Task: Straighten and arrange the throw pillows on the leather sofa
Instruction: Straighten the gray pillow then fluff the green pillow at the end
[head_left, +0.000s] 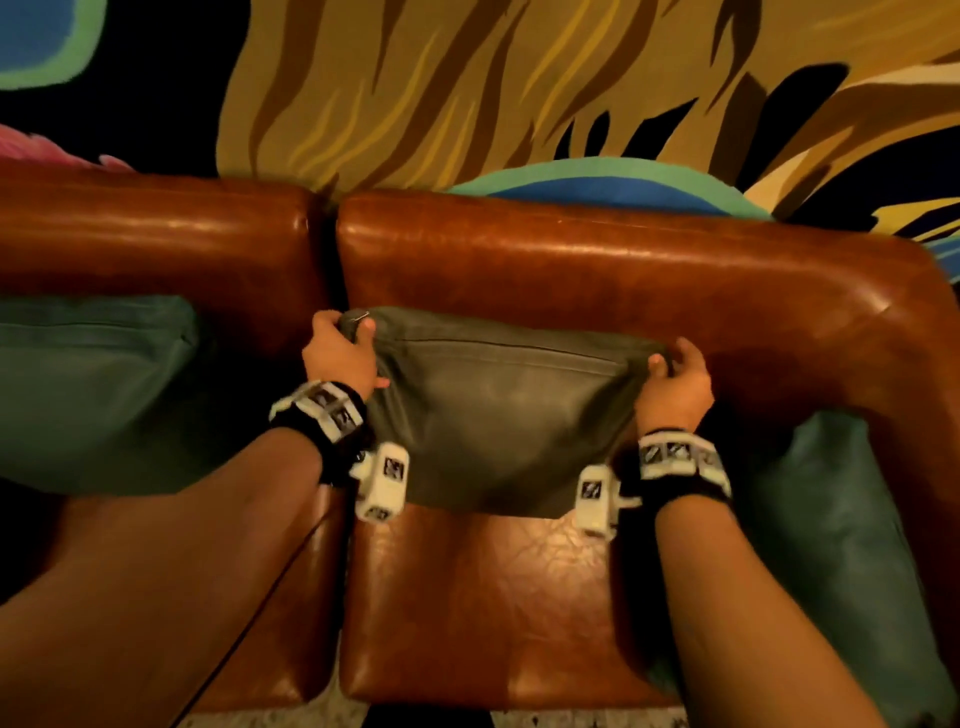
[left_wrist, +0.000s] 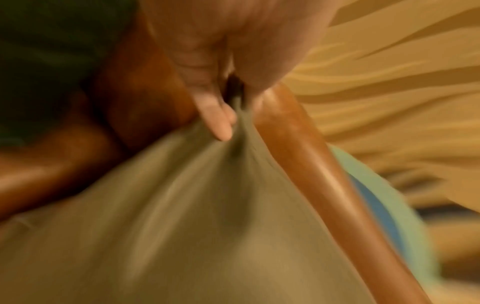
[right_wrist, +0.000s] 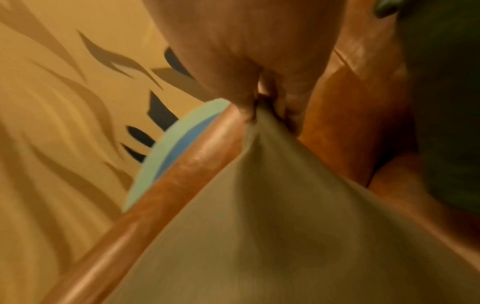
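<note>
A grey-green leather pillow stands against the backrest of the brown leather sofa, over the right seat cushion. My left hand pinches its top left corner and my right hand pinches its top right corner. In the left wrist view the pillow bunches into a peak under my fingers. The right wrist view shows the same pillow gathered at my right fingers. A teal pillow leans at the left, another teal pillow lies by the right armrest.
A colourful patterned rug covers the floor behind the sofa. The right seat cushion is bare in front of the held pillow. A gap splits the two backrest sections. A dark cable runs along my left forearm.
</note>
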